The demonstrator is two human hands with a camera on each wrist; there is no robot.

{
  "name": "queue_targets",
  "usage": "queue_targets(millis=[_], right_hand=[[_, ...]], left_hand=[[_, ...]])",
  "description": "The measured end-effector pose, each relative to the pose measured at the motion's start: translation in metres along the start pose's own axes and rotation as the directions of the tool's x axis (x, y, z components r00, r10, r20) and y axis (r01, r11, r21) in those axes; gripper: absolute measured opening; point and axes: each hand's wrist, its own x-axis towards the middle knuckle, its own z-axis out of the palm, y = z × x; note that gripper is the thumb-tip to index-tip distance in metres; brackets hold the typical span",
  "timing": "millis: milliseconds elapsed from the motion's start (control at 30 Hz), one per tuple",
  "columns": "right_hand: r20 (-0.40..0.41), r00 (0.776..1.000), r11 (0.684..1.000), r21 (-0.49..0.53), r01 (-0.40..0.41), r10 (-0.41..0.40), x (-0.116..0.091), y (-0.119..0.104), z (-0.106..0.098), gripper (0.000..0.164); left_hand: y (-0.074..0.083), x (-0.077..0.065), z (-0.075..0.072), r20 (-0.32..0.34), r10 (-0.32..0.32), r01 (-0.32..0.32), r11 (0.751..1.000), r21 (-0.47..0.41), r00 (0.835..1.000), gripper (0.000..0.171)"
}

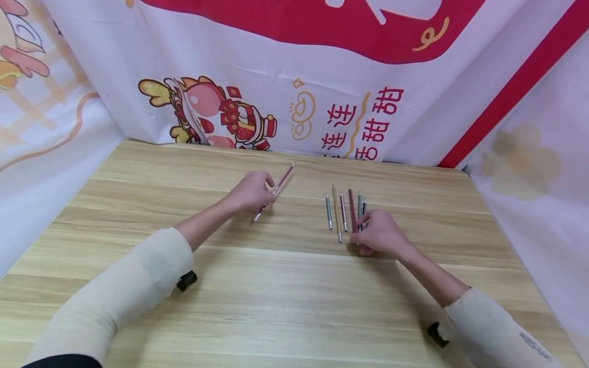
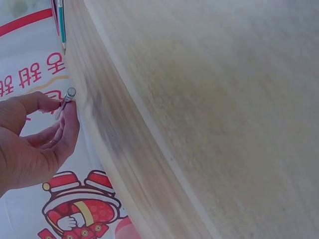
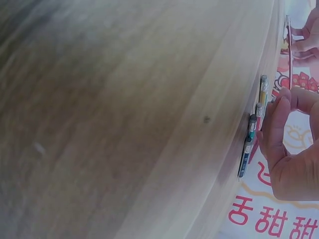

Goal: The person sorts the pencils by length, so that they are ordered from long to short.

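Left of the gold pencil (image 1: 337, 213), the left hand (image 1: 254, 191) pinches a pink pencil (image 1: 286, 177) between thumb and fingers — its eraser end toward the person. Right of the gold pencil, past a purple pencil (image 1: 343, 211), the right hand (image 1: 379, 232) pinches the lower end of a dark red pencil (image 1: 352, 207) (fingers partly hide it) — two darker pencils (image 1: 360, 204) beside it.

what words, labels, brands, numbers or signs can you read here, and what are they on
"连连", on the cloth
"甜甜", on the cloth; characters below both are cut off by the table
White strokes up top: cut off, unreadable
Right sleeve: dark print, too small
Pencils: marks too small
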Motion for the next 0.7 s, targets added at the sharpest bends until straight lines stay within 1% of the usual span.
queue_targets(millis=[167,333,467,600,700], right_hand=[[-0.006,1.000,1.000,0.014,-0.005,0.005,0.000,0.000,-0.001,0.036],[-0.015,1.000,0.999,0.048,0.014,-0.013,0.002,-0.001,0.000,0.036],[-0.010,1.000,0.995,0.095,0.031,-0.030,0.006,-0.002,0.001,0.033],[-0.008,0.998,0.990,0.129,0.061,-0.060,0.009,-0.004,0.002,0.031],[-0.009,0.998,0.988,0.144,0.061,-0.060,0.011,-0.005,0.003,0.030]], left_hand=[[-0.005,-0.003,-0.006,0.003,-0.010,0.010,0.999,-0.053,1.000,0.032],[-0.014,-0.006,-0.013,-0.007,-0.015,0.014,0.998,-0.066,1.000,0.022],[-0.022,-0.009,-0.021,-0.016,-0.018,0.017,0.998,-0.061,1.000,0.021],[-0.030,-0.013,-0.030,-0.044,-0.016,0.014,0.999,-0.032,0.999,0.021],[-0.037,-0.017,-0.036,-0.055,-0.020,0.019,1.000,-0.016,0.998,0.020]])
